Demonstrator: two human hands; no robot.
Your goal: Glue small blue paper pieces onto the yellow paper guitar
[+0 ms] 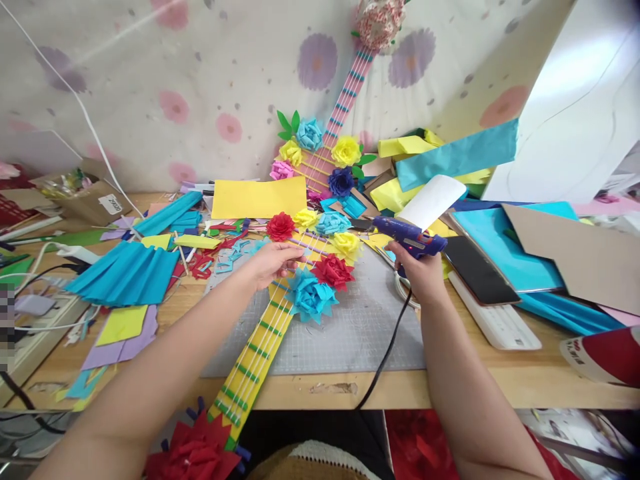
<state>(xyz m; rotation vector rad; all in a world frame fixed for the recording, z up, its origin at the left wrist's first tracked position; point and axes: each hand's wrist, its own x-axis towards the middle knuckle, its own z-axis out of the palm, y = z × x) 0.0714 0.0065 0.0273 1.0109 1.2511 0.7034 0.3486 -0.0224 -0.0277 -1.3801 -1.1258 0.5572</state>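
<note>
Across the wooden table's near edge point(400, 392) lies a yellow paper guitar point(267, 327), left hand point(276, 265) pinched over it, contents unclear; a snagged black cord point(384, 363) could jerk the blue plastic glue gun point(405, 235) the right hand point(423, 272) grips.

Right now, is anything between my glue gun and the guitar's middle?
Yes. On the right side of the guitar, a yellow flower and a red flower stand between its middle and the glue gun in your right hand.

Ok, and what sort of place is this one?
A craft workspace, perhaps at home or in a small studio: there's a glue gun, a gray cutting mat and a flower-trimmed yellow model guitar.
</note>
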